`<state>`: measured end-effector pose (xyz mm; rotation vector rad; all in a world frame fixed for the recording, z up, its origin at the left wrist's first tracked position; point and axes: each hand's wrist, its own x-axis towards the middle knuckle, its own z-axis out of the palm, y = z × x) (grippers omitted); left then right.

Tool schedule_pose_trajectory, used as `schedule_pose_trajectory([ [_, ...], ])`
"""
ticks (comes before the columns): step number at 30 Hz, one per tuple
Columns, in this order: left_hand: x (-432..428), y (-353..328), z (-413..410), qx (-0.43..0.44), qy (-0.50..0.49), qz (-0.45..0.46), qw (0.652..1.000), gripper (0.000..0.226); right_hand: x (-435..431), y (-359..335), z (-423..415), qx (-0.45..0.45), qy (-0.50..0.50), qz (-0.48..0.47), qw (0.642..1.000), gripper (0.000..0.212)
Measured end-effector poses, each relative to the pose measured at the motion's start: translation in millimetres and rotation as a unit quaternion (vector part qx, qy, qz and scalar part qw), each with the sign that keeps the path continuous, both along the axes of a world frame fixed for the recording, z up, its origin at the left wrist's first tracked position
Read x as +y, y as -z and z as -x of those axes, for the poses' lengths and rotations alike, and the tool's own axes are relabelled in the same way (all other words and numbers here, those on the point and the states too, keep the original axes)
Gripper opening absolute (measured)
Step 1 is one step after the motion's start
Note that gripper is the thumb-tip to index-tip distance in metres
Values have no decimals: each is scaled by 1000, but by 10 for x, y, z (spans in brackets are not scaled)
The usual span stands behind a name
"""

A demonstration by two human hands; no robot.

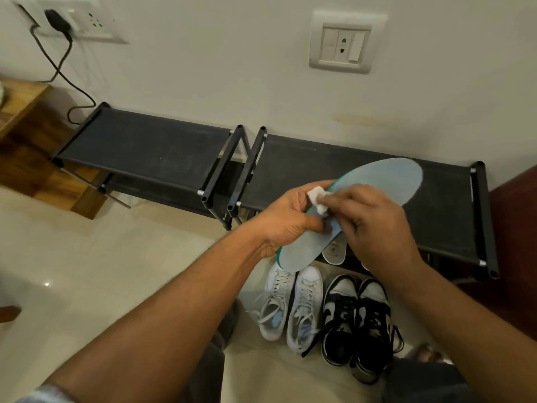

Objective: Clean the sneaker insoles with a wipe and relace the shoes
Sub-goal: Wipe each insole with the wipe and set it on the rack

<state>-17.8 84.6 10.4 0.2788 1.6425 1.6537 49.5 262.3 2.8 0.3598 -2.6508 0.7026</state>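
My left hand [287,219] grips the insole [383,181], my right hand [377,228] pinches the wipe [316,197] (small wad); hard rubbing could twist the insole loose over the rack [334,155]'s front edge.

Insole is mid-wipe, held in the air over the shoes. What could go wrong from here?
1. The left hand grips the insole toward its near end. The far end juts out unsupported, so firm wiping may flex it or twist it loose.
2. The wipe pinched by the right hand is a small wad and may miss areas.
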Motion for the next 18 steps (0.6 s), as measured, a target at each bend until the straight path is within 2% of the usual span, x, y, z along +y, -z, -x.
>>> schedule_pose_trajectory([
  [2, 23, -11, 6, -9, -1, -2, 1000, 74, 179, 15, 124, -4, 94, 35, 995, 27],
  [4, 10, -43, 29, -10, -2, -13, 1000, 75, 253, 14, 170, -3, 147, 60, 987, 28],
  [8, -78, -44, 56, -17, -2, -17, 1000, 74, 168, 91, 75, -5, 94, 29, 995, 31],
  [13, -24, -66, 27, -27, -6, -29, 999, 71, 242, 9, 90, 23, 102, 58, 993, 29],
  [15, -14, -83, 34, -34, -1, -24, 999, 60, 174, -31, 67, 28, 83, 61, 994, 29],
  [18, -21, -56, 5, -52, 13, -11, 999, 35, 54, -43, 37, 13, 2, 37, 999, 32],
])
